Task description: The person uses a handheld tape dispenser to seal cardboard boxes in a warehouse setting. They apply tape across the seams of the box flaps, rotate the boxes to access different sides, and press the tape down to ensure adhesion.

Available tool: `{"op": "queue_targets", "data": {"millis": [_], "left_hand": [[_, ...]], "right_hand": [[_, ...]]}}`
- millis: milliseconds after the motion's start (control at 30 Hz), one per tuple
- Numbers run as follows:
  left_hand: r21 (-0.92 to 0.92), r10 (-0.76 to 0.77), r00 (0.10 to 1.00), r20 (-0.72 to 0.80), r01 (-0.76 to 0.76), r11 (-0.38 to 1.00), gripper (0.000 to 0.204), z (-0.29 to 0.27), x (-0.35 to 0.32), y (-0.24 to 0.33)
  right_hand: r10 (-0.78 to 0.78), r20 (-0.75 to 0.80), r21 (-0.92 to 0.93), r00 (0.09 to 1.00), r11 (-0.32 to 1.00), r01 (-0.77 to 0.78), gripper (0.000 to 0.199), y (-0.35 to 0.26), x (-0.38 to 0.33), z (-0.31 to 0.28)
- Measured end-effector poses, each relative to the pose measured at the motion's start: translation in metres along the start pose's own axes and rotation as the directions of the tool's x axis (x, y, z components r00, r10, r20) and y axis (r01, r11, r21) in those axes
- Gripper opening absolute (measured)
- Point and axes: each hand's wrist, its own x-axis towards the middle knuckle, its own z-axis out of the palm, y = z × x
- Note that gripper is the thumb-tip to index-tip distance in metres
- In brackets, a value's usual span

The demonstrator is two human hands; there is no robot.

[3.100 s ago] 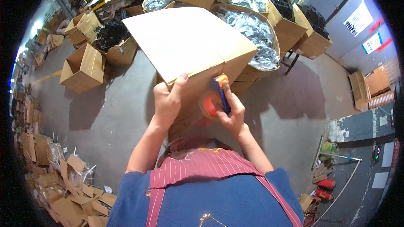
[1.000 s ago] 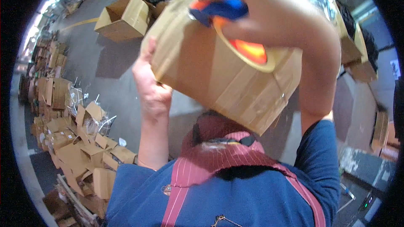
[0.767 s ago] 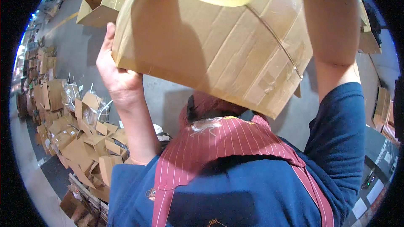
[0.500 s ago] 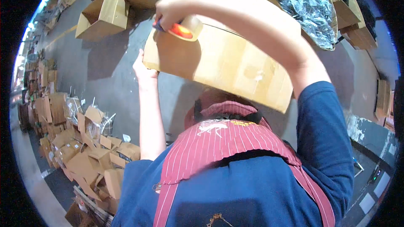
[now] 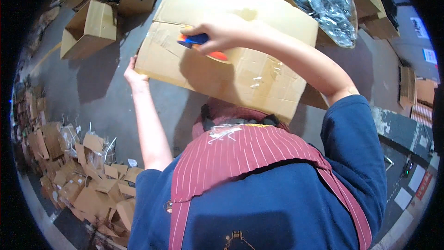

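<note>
A large tan cardboard box [image 5: 208,4] is tilted up in front of me, with strips of tape on its near side. My left hand [image 5: 135,73] grips its lower left corner, with the fingertips partly hidden at the edge. Over the box's face, my right hand [image 5: 218,36] is closed around an orange and blue tape dispenser [image 5: 198,40]. Part of the dispenser shows below the palm, and its shadow falls on the cardboard. Whether the dispenser touches the box I cannot tell.
An open cardboard box [image 5: 90,28] stands at the far left. Clear plastic wrapping [image 5: 319,7] fills another carton at the far right. On the left lies a heap of flattened and torn cartons [image 5: 97,199]. A low grey ledge [image 5: 402,129] runs along the right.
The box has tilted so that more of its broad face shows. My right hand with the tape dispenser has come nearer and to the right, while my left hand has shifted left with the corner.
</note>
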Motion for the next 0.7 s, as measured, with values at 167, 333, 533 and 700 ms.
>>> {"op": "queue_targets", "data": {"millis": [167,333,533,700], "left_hand": [[0.055,0.005,0.998,0.057,-0.008,0.998,0.026,0.010,0.025,0.006],[0.024,0.013,0.994,0.107,-0.016,1.000,0.021,-0.011,0.071,0.031],[0.069,0.007,0.994,0.113,-0.014,0.997,0.025,0.036,0.042,0.025],[0.052,-0.035,0.982,0.184,0.026,0.998,0.030,0.048,0.045,0.030]], "right_hand": [[0.198,-0.021,-0.239,0.980,0.951,-0.198,0.062,-0.043,-0.176,-0.063],[0.275,-0.037,-0.449,0.961,0.854,-0.262,0.069,-0.050,-0.309,-0.087],[0.302,-0.121,-0.404,0.946,0.855,-0.324,0.071,-0.028,-0.370,-0.062],[0.326,-0.120,-0.438,0.938,0.830,-0.345,0.073,-0.016,-0.375,-0.050]]}}
